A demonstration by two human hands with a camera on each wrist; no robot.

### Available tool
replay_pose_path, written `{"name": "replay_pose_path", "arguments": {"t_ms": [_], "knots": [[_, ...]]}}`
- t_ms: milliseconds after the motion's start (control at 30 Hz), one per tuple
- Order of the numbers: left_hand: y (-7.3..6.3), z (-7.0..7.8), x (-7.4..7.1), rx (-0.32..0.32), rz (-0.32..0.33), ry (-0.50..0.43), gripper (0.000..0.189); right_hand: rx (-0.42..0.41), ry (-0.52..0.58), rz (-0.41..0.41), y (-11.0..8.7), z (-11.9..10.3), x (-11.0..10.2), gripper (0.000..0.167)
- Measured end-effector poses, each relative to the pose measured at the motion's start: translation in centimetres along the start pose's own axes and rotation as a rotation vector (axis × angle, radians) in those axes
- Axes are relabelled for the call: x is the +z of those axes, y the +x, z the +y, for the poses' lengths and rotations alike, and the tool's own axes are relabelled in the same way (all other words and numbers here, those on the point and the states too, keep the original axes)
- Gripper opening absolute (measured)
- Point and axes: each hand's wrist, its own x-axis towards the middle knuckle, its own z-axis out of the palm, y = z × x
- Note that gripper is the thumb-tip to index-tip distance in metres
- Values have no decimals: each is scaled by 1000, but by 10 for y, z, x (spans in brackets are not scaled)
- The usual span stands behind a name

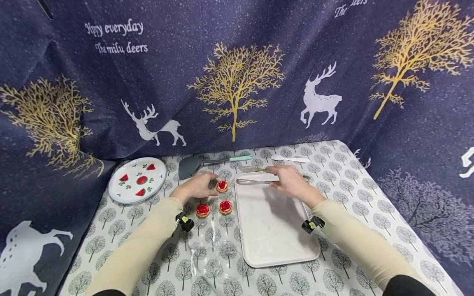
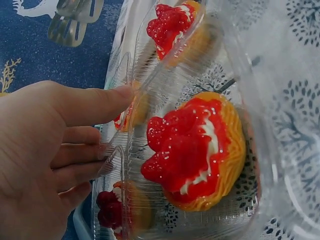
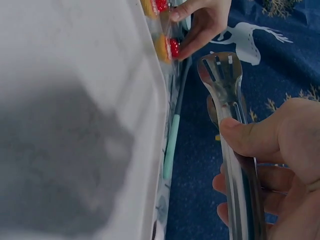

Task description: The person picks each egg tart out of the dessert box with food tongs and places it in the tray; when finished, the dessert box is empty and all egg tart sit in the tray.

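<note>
Nearest are two pale sleeves, each with a black mount at the wrist. Between them, on a white cloth printed with grey trees, lies what looks like a clear lid, shiny with reflections. To its right is a white tray, rounded at the corners, with a low rim and a shadow across its far half.

Beyond the lid, just left of the tray, stands a clear plastic box with thin, ribbed walls. Inside sit four tarts, all visible from the left wrist; the head view shows three. Each has a yellow-orange crust; the closest one's is ridged like piped dough. Its top is glossy red, with lumpy berries flecked white and streaks of cream running through the glaze.

The left hand pinches the box's wall, thumb at its upper edge and fingers on the other side. The right hand grips metal tongs over the tray's far end, thumb along one arm and fingers round the other. The tongs have slotted heads, point left toward the tarts, and stand apart with nothing between them.

Farther off are a round white plate printed with melon slices, at left; a dark spatula with a mint handle; and a white spoon at right. Behind everything hangs a navy curtain with gold trees and white deer.
</note>
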Motion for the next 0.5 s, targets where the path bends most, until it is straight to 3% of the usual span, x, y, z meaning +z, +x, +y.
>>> {"name": "replay_pose_path", "arguments": {"t_ms": [500], "knots": [[2, -1, 1, -10, 8, 1, 73, -46, -24, -35, 26, -26, 12, 54]]}}
